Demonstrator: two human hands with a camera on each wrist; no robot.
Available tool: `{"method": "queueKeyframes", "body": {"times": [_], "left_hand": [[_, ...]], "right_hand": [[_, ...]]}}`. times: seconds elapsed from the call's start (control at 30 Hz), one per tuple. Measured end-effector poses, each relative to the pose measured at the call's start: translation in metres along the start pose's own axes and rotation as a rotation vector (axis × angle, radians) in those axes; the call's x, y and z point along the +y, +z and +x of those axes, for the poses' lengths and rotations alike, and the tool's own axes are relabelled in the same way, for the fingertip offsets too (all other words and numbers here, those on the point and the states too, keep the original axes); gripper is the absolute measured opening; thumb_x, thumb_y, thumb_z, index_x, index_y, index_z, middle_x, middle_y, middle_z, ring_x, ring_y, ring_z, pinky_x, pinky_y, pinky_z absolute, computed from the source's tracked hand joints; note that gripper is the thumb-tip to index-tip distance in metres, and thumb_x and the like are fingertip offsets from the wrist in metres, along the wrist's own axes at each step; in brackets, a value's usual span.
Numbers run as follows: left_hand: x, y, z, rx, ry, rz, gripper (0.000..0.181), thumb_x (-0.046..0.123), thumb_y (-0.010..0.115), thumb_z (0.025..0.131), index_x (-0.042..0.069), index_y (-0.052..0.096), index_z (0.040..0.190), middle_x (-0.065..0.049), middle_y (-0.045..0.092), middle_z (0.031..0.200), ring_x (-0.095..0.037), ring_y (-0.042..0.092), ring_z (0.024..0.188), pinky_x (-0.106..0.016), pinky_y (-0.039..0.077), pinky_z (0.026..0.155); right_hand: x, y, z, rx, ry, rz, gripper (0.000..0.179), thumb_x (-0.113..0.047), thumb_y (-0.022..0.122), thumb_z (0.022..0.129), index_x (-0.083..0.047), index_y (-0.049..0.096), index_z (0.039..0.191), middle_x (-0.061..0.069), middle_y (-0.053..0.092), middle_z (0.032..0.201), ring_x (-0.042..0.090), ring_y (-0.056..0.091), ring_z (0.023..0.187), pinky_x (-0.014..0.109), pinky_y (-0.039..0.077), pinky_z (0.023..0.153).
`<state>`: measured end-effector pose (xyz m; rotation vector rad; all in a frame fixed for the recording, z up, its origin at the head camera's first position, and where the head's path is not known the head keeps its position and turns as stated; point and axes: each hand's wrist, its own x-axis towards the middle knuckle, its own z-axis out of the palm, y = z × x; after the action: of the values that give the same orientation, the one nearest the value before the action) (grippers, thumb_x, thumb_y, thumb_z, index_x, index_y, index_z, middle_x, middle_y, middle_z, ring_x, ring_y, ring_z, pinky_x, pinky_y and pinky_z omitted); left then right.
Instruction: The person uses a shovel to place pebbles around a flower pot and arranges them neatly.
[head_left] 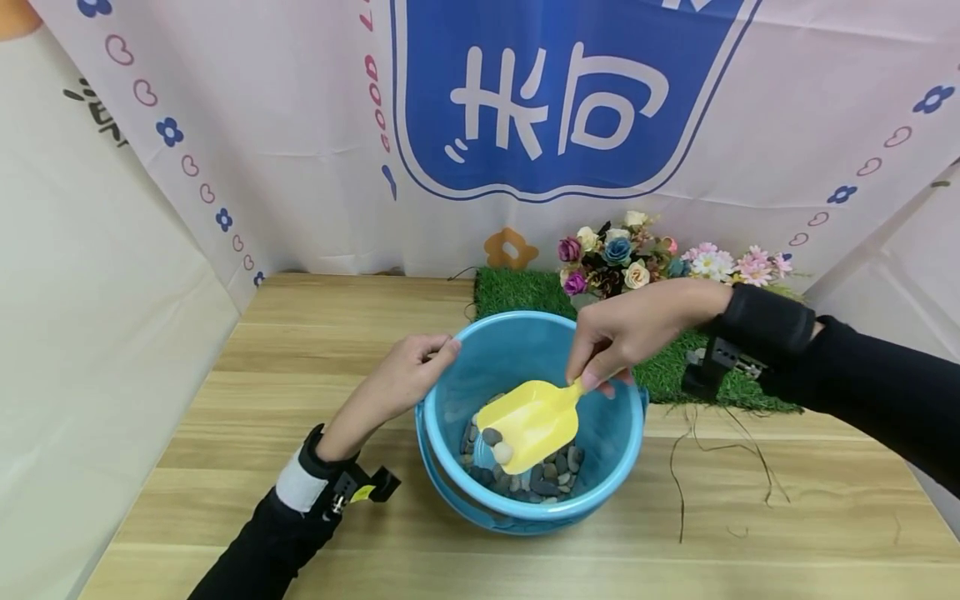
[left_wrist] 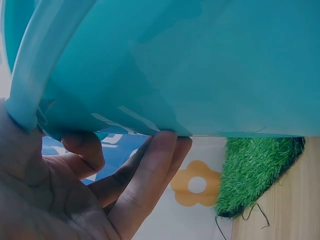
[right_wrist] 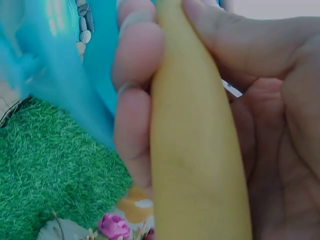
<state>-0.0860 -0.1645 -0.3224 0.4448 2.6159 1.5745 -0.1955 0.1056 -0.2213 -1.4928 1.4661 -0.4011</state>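
Observation:
A blue bucket (head_left: 625, 467) stands on the table with grey and pale pebbles (head_left: 551, 475) over its bottom. My right hand (head_left: 626, 333) grips the handle of a yellow toy shovel (head_left: 536, 421), whose scoop tilts down inside the bucket. At the scoop's front left edge lie a dark pebble (head_left: 492, 436) and a pale one (head_left: 502, 453). The right wrist view shows fingers and thumb around the yellow handle (right_wrist: 195, 125). My left hand (head_left: 408, 371) holds the bucket's left rim, and in the left wrist view its fingertips (left_wrist: 165, 142) touch the outer wall.
Behind the bucket lies a green turf mat (head_left: 510, 292), bearing artificial flowers (head_left: 618, 254). Loose dark strands (head_left: 723, 446) lie on the wooden table (head_left: 300, 333) to the right. A printed cloth (head_left: 322, 167) hangs along the back. The bucket's handle (head_left: 465, 508) hangs down in front.

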Motion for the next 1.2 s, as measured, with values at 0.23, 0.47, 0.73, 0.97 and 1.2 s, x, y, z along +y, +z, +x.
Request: {"method": "queueKeyframes", "body": {"times": [0.23, 0.47, 0.73, 0.97, 1.2], "left_hand": [[-0.001, 0.000, 0.000, 0.004, 0.003, -0.004, 0.035, 0.027, 0.039, 0.101, 0.002, 0.055, 0.081, -0.014, 0.060, 0.071, -0.024, 0.065, 0.066, -0.029, 0.056, 0.054], [0.000, 0.000, -0.001, 0.003, -0.003, 0.005, 0.035, 0.028, 0.038, 0.101, 0.004, 0.056, 0.084, -0.010, 0.061, 0.072, -0.019, 0.065, 0.064, -0.029, 0.056, 0.054], [0.003, -0.001, -0.002, 0.008, -0.017, -0.003, 0.032, 0.027, 0.039, 0.101, 0.006, 0.062, 0.094, -0.008, 0.064, 0.076, -0.017, 0.064, 0.061, -0.030, 0.056, 0.052], [0.002, -0.001, -0.001, 0.003, -0.016, -0.002, 0.035, 0.029, 0.038, 0.101, 0.004, 0.061, 0.093, -0.008, 0.064, 0.076, -0.015, 0.064, 0.061, -0.029, 0.056, 0.053], [0.000, -0.001, -0.001, 0.003, -0.015, -0.007, 0.035, 0.028, 0.039, 0.101, 0.002, 0.062, 0.095, -0.010, 0.065, 0.077, -0.016, 0.064, 0.061, -0.029, 0.056, 0.052]], "right_hand": [[0.002, 0.000, -0.018, 0.045, -0.005, -0.003, 0.020, -0.018, 0.047, 0.098, -0.019, 0.066, 0.095, 0.001, 0.060, 0.073, 0.014, 0.050, 0.056, 0.029, 0.049, 0.051], [0.002, 0.000, -0.039, 0.096, 0.031, -0.013, 0.022, -0.018, 0.046, 0.098, -0.021, 0.066, 0.107, -0.006, 0.061, 0.075, 0.011, 0.049, 0.054, 0.027, 0.049, 0.048], [0.011, 0.006, -0.068, 0.192, 0.103, -0.023, 0.023, -0.015, 0.046, 0.098, -0.022, 0.066, 0.106, -0.003, 0.058, 0.070, 0.011, 0.048, 0.051, 0.027, 0.049, 0.046], [0.021, 0.015, -0.096, 0.284, 0.125, -0.003, 0.024, -0.009, 0.044, 0.098, -0.020, 0.065, 0.102, -0.001, 0.058, 0.072, 0.012, 0.049, 0.051, 0.027, 0.050, 0.047], [0.033, 0.025, -0.123, 0.373, 0.217, 0.040, 0.026, -0.009, 0.044, 0.098, -0.018, 0.063, 0.114, 0.000, 0.061, 0.078, 0.015, 0.052, 0.056, 0.029, 0.052, 0.050]]}}
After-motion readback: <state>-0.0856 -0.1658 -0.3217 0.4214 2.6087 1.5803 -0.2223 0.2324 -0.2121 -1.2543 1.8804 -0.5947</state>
